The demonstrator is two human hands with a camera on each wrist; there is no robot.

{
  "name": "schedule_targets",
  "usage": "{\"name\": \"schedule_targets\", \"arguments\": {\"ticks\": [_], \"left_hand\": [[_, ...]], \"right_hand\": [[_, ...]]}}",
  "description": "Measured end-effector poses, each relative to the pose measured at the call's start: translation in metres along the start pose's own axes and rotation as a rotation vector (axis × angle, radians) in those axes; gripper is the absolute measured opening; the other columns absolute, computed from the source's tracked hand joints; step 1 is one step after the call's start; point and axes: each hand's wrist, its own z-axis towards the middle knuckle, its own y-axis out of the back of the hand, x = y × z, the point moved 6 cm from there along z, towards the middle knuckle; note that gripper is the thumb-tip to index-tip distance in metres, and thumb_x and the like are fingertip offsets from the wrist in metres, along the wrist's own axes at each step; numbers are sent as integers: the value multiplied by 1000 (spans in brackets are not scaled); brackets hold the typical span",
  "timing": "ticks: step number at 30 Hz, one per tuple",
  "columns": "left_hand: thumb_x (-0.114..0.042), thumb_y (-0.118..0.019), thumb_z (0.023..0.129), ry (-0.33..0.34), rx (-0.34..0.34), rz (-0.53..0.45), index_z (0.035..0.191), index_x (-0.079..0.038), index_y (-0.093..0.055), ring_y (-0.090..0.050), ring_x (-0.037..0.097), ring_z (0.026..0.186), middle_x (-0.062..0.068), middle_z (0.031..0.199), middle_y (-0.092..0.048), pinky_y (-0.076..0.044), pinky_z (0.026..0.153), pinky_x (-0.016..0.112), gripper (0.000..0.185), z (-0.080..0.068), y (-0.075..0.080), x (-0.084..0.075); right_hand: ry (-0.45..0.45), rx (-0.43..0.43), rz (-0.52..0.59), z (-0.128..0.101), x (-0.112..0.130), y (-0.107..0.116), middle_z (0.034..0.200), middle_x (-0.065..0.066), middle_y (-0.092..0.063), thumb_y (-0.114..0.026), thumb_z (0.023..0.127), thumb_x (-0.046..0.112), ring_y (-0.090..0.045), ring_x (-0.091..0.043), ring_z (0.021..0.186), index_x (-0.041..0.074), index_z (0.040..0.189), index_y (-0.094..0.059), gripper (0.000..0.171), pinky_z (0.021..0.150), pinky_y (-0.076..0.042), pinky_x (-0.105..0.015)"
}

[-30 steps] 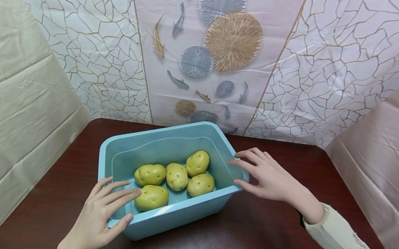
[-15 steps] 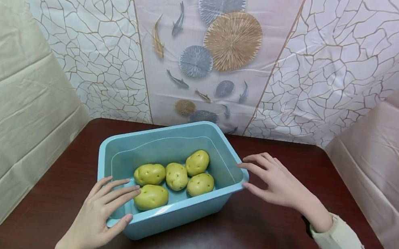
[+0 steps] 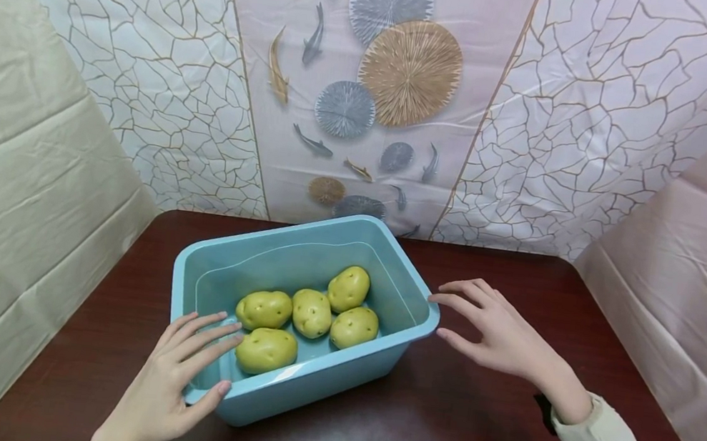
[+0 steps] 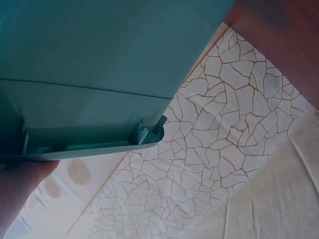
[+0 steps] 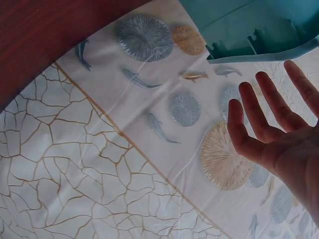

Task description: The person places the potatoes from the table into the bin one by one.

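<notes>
We are looking down at a light blue rectangular plastic tub (image 3: pixel 299 243) sitting askew near the middle of the dark reddish-brown wooden counter (image 3: pixel 474 427), its long sides running at a slant toward the back edge. Five yellow-green toy potatoes (image 3: pixel 311 313) are lying loose on the tub's floor, bunched toward its near side and touching one another, which we judge is simply where they are settling in a flat-bottomed container.

Our left hand (image 3: pixel 172 374) is resting on the tub's near left corner: the fingers are lying almost straight over the rim, reaching inward toward the nearest potato (image 3: pixel 266 350), while the thumb is pressing against the outer wall just below the lip. It reads as a light steadying hold on the corner, not a closed grasp, and it has no potato in it. In the left wrist view we are seeing only the underside of the tub's lip (image 4: pixel 99 144) and a bit of that hand at the lower left.

Our right hand (image 3: pixel 497 329) is hovering at the tub's right corner with fingers spread and relaxed, holding nothing; the fingertips are lying just beside the rim, and we cannot tell whether they are touching it. The right wrist view shows the open palm with the rim (image 5: pixel 264 52) beyond the fingertips.

A crackle-patterned plastic sheet with fish and round discs (image 3: pixel 367 92) is hanging behind the counter's back edge.
</notes>
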Motion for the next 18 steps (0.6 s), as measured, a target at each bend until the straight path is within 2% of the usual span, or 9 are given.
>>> {"name": "schedule_targets", "arguments": {"ticks": [5, 13, 18], "left_hand": [[-40, -46, 89, 0, -26, -55, 110, -8, -63, -44, 24, 120, 3, 119, -58, -18, 109, 30, 42, -1, 3, 2], [-41, -48, 89, 0, -63, -56, 107, -7, -64, -45, 22, 120, 4, 117, -60, -20, 109, 29, 42, -4, 7, 7], [-41, -49, 88, 29, -62, -53, 106, -7, -65, -44, 24, 121, 6, 117, -60, -22, 108, 27, 42, -8, 10, 14]], "right_hand": [[-32, -12, 9, -7, -4, -1, 114, -1, -55, -70, 73, 29, -46, -13, 105, 20, 115, -58, 45, 85, -38, -35], [-74, -22, 25, -15, -7, -4, 114, 2, -55, -71, 73, 27, -47, -13, 105, 18, 115, -58, 45, 86, -38, -34], [-79, -42, 17, -21, -9, -6, 113, 3, -55, -71, 72, 27, -47, -11, 105, 19, 115, -58, 45, 86, -37, -31]]}}
